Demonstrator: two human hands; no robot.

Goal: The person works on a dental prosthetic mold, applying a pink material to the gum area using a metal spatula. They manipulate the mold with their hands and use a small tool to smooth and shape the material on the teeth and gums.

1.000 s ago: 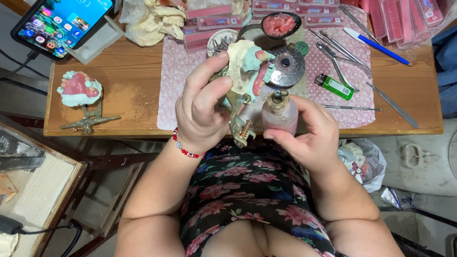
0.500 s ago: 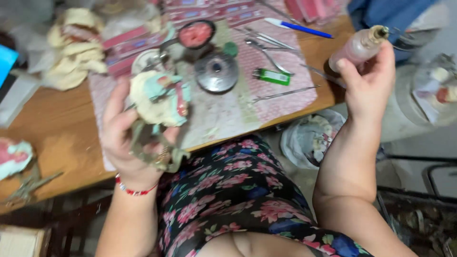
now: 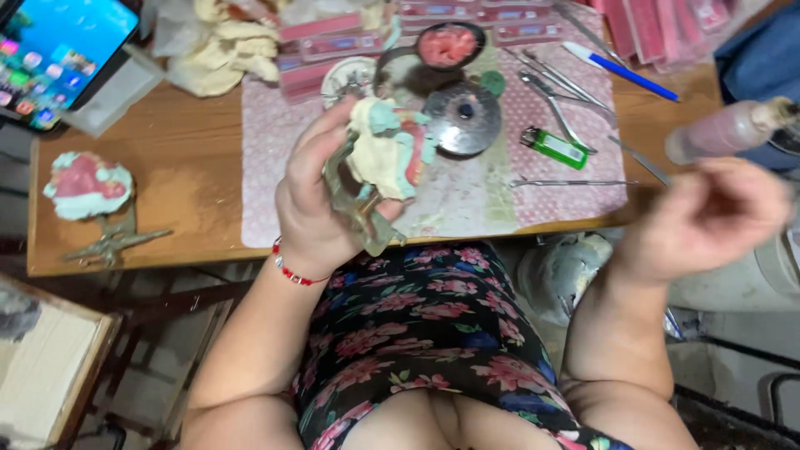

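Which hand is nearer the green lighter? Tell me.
Left. The left hand, gripping the plaster dental model on its metal articulator, is closer to the green lighter; the right hand is off past the table edge.

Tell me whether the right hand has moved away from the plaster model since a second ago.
Yes. The right hand has swung out to the right, past the wooden table's edge, carrying the pink bottle. The left hand holds the plaster model over the mat.

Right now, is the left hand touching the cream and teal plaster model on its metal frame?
Touching. The head view shows the left hand wrapped around the cream and teal plaster model, fingers on its frame.
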